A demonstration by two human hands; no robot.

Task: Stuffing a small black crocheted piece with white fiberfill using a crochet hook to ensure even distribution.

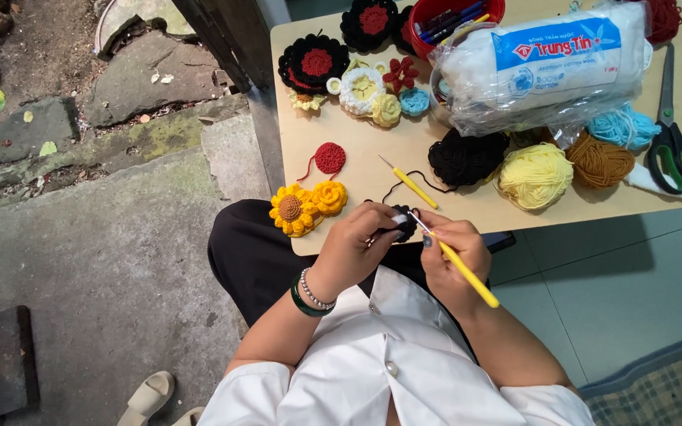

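Daylight falls on a light wooden surface [341, 237], grey-green floor tiles [617, 268] on one side, weathered concrete [112, 260] and mossy stone slabs [151, 79] opposite, perhaps a plaid mat [665, 394] in the corner.

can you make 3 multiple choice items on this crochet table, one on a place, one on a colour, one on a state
1. Where do the scissors lie?
A. table's right end
B. on the lap
C. in the red tub

2. What colour is the crochet hook in the right hand?
A. green
B. yellow
C. white

3. How is the second crochet hook?
A. lying loose on the table
B. held by the left hand
C. stuck in yarn

Answers: 1 A, green handles by the table's right edge. 2 B, yellow handle below the fingers. 3 A, no hand touches it.
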